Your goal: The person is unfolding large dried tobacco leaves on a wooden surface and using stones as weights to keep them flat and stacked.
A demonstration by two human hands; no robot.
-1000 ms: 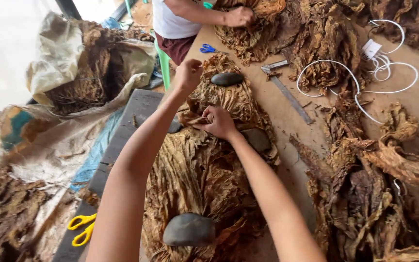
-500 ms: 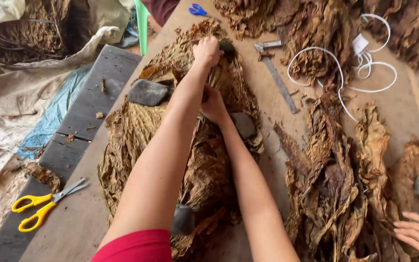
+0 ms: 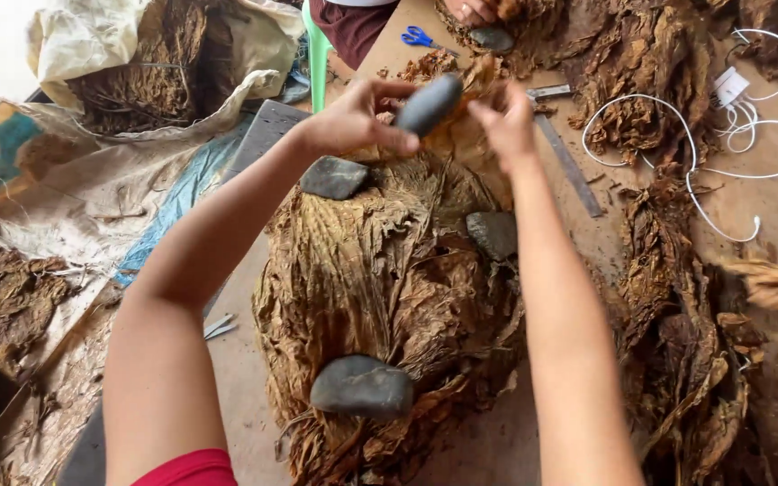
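A flattened stack of dried brown leaves [image 3: 380, 279] lies on the table before me. Three grey stones rest on it: one at the near end [image 3: 362, 387], one at the upper left [image 3: 335, 177], one at the right [image 3: 493, 234]. My left hand [image 3: 353, 117] is raised above the far end of the stack and holds another dark grey stone [image 3: 429, 103]. My right hand [image 3: 503, 121] is beside it, fingers pinched on a dried leaf [image 3: 463, 126] at the stack's far end.
More piles of dried leaves [image 3: 686, 351] lie at the right and far side. A white cable [image 3: 722, 180], a metal ruler [image 3: 569, 166] and blue scissors [image 3: 420, 38] lie beyond. Another person's hand [image 3: 472, 11] works at the far edge. Sacks of leaves [image 3: 137, 81] stand left.
My left hand has lifted the far stone off the stack into the air. My right hand moved from the middle of the stack up to the far end. The view shifted.
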